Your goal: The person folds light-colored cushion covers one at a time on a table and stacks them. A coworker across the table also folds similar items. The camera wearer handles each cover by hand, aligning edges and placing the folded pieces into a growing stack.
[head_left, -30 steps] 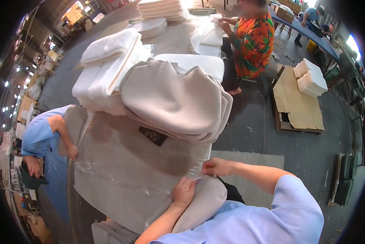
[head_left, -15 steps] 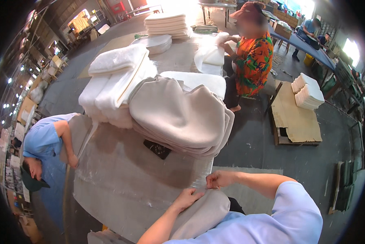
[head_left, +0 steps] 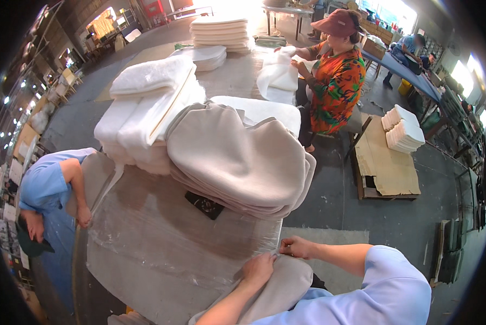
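A grey-beige fabric piece is draped over my lap at the table's near edge. Its upper edge is pinched by my left hand, fingers closed. Close beside it, my right hand also has its fingertips pressed together at that edge. Anything small between the fingertips is too tiny to make out. Beyond my hands lies a thick stack of similar grey-beige fabric pieces, their rounded ends overhanging. A flat black rectangular object rests against the stack's near side.
Plastic film covers the table. White padding is piled behind the stack, with more white sheets farther back. A co-worker in blue bends at the left edge; another in orange print handles white padding. A cardboard-topped pallet stands right.
My left hand has moved slightly up and right, closer to my right hand, along the fabric edge. The view has shifted a little. The co-worker in orange has raised their head.
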Demonstrator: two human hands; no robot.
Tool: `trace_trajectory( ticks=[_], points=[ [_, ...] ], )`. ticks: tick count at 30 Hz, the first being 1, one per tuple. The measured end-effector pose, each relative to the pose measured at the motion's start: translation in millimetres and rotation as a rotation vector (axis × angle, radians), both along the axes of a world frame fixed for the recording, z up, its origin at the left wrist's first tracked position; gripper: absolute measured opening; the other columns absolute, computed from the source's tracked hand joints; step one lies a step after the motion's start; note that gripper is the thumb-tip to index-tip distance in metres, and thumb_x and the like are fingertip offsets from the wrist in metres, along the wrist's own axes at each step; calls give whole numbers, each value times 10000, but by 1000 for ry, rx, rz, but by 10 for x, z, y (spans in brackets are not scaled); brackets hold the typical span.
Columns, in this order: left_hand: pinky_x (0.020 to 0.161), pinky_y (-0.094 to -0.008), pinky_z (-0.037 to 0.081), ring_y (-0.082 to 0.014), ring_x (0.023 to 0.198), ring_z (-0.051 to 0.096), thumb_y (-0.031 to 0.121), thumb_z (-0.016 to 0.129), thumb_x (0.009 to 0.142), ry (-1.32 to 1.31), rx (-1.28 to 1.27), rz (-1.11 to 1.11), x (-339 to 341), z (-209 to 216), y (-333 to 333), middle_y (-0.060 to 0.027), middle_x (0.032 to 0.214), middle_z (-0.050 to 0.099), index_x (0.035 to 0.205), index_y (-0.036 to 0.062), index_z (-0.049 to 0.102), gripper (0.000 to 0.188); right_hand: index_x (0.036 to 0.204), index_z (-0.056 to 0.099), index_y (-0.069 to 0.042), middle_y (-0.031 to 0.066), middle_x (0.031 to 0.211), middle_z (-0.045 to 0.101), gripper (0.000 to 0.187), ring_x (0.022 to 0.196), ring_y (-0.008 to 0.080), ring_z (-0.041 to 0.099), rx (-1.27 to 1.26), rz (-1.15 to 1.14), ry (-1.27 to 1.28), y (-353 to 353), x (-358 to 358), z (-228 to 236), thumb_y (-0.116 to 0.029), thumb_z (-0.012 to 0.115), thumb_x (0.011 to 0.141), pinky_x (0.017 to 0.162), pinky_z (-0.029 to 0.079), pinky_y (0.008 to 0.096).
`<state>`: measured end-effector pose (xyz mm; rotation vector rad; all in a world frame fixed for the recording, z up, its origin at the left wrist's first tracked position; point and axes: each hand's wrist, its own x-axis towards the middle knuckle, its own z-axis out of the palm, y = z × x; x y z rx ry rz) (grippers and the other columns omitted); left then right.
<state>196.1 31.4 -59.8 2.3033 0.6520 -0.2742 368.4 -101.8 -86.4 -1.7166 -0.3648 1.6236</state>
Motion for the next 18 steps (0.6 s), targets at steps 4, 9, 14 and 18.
trace_trajectory(
  ticks=[4,9,14,18],
  points=[
    [787,-590,534,-456,917,720,411,597,1039,46,-20,-24,100,-101,41,-228,943,749,949,68,740,382,915,718,-84,3,849,670,135,777,133,589,-47,-153,-8,-28,-120,-119,-189,728,1000,703,500,328],
    [811,-578,557,-440,952,741,406,596,1045,176,15,-57,134,-143,58,-219,980,768,965,84,754,367,854,712,-94,-2,816,669,149,771,137,592,-151,-271,94,33,-155,-242,-151,743,988,711,503,333],
    [818,-568,568,-424,968,750,386,587,1053,189,28,-103,267,-237,65,-207,1005,775,991,77,755,357,819,702,-92,-3,775,648,188,741,127,582,-178,-318,118,9,-148,-417,-159,759,986,676,489,346],
    [800,-570,563,-417,936,747,356,595,1049,68,32,-142,331,-164,-19,-183,981,772,1015,87,758,316,863,710,-93,-16,826,660,183,745,117,581,-90,-402,106,-184,-154,-360,-201,767,999,659,477,321]
  ],
)
